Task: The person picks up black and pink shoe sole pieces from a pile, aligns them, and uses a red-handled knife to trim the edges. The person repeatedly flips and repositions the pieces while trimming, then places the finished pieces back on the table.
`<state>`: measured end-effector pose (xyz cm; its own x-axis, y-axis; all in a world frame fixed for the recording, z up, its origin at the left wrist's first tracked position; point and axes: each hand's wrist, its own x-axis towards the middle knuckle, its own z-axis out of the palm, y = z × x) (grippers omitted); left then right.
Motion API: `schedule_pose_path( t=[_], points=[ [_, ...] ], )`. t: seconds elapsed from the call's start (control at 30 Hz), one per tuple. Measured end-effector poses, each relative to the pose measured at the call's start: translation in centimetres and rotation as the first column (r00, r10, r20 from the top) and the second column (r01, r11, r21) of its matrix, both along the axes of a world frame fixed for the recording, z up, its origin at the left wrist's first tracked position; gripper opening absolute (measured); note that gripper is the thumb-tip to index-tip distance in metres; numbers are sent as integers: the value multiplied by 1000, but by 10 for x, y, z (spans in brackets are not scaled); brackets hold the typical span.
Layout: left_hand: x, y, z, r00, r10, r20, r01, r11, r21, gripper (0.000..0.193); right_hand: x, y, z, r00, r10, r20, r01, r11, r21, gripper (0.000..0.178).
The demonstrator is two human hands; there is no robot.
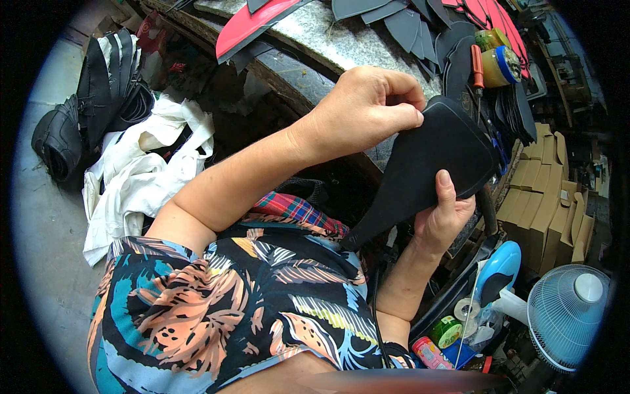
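Observation:
Between my hands is a black flat cut piece (pixel 438 148), broad and rounded at its upper right and narrowing to a tip near my lap. A thin pale line runs along its upper edge. My left hand (pixel 369 108) pinches that upper edge between thumb and curled fingers. Lower on the right side, my right hand (pixel 446 213) grips the piece, its thumb lying on the face and its fingers mostly hidden behind. The piece is held up tilted, in front of the workbench (pixel 321 36).
Beyond lie black cut pieces (pixel 403 29) and a pink piece (pixel 252 26). A red-handled screwdriver (pixel 478 69) stands beside a jar (pixel 502 65). At right are cardboard boxes (pixel 541 197) and a blue fan (pixel 567 315). White cloth (pixel 141 174) and black bundles (pixel 108 92) lie left.

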<state>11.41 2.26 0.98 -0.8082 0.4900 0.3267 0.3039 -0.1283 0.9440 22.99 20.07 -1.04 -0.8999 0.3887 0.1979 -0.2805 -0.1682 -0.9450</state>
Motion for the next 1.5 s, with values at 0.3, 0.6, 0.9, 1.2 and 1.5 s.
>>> schedule_pose_path(
  t=[0.3, 0.6, 0.9, 1.2, 1.5],
  points=[
    [6, -1, 4, 956, 171, -237, -200, 974, -104, 15, -1, -1, 0, 1000, -16, 17, 15, 999, 28, 27],
    [1, 3, -3, 999, 25, 36, -26, 999, 27, 17, 1, 1, -1, 999, 22, 30, -24, 997, 76, 26],
    [-11, -4, 4, 944, -28, -328, 43, 998, 40, 46, -8, 14, 37, 956, 108, 273, -58, 981, -187, 42],
    [-25, -33, 35, 829, -206, -520, 207, 977, -57, 20, -80, 78, 43, 967, 107, 231, -240, 688, 685, 41],
    [-35, -42, 28, 921, -390, 1, 390, 921, 18, 30, -154, 156, 18, 868, -467, 169, -248, -114, 962, 30]
  ],
)
